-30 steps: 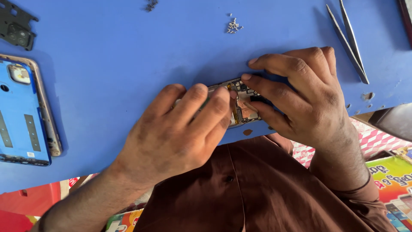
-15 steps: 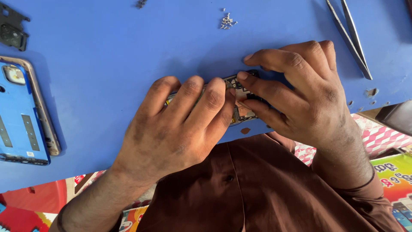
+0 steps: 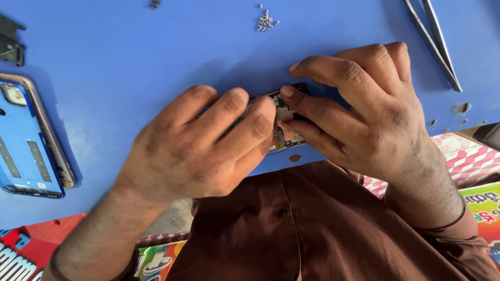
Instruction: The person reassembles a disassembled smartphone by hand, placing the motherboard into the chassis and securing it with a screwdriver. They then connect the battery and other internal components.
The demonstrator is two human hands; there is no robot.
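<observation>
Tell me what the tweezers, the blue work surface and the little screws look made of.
Tweezers: likely steel, dull grey sheen. Blue work surface: probably a rubbery or plastic mat, matte, chipped near its edge. Screws: small, silvery, apparently metal.

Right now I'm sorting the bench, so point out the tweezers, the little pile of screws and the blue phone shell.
tweezers point(image 3: 432, 44), head view, middle of the two metal arms
pile of screws point(image 3: 266, 22), head view, centre of the heap
blue phone shell point(image 3: 23, 156), head view, flat blue inner face
</observation>
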